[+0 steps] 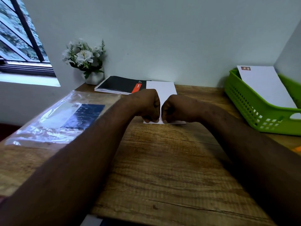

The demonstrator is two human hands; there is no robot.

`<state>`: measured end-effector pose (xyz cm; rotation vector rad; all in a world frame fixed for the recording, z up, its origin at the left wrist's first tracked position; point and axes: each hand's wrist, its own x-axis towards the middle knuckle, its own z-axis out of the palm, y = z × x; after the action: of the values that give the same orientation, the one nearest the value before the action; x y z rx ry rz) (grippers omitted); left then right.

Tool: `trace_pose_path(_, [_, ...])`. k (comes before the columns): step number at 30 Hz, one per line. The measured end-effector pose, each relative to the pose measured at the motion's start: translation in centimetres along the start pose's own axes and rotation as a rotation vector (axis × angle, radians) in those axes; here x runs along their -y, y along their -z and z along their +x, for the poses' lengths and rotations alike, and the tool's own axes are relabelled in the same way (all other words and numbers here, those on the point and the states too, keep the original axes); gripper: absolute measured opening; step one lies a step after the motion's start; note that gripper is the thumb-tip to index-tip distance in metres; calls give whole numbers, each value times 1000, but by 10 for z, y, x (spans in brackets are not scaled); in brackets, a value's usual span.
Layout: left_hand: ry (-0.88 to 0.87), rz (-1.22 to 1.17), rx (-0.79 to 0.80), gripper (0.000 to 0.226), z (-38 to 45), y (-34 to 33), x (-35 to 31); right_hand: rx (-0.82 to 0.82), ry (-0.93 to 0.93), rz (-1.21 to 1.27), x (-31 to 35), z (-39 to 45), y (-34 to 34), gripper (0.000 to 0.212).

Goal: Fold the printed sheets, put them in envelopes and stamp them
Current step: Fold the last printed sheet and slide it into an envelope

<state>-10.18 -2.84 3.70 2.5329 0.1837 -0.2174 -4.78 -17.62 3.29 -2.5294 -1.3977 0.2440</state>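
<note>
A white printed sheet (162, 88) lies flat on the wooden desk (162, 160), near the far wall. My left hand (146, 105) and my right hand (177, 108) sit side by side on it, knuckles almost touching. Both pinch or press the sheet's near edge with curled fingers; the fingertips hide that edge. A white envelope (263, 85) with stamps in its top left corner leans in the green basket (254, 110) at the right.
A clear plastic packet (65, 118) with a dark blue insert lies at the left of the desk. A black spiral notebook (120, 85) and a pot of white flowers (86, 59) stand at the back. A window is at the far left.
</note>
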Motion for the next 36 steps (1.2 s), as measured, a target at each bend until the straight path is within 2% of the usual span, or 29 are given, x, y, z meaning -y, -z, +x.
trace_pose_path(9, [144, 48, 74, 10, -8, 16, 14, 152, -165, 81, -35, -13, 21, 7])
trace_pose_path(16, [199, 88, 108, 9, -12, 30, 28, 175, -178, 66, -40, -17, 24, 8])
trace_pose_path(20, [90, 87, 29, 10, -12, 25, 28, 207, -150, 54, -40, -15, 27, 9])
trace_pose_path(25, [-56, 135, -114, 11, -10, 18, 18, 159, -113, -50, -42, -15, 21, 34])
trace_pose_path(30, [-200, 87, -192, 6, -11, 15, 11, 130, -52, -41, -42, -15, 19, 29])
trace_pose_path(33, [-270, 81, -147, 16, -9, 0, 4, 100, -37, -42, -42, -15, 18, 23])
trace_pose_path(36, [-301, 184, -76, 29, -5, -10, 2, 47, -43, -18, -43, -16, 16, 22])
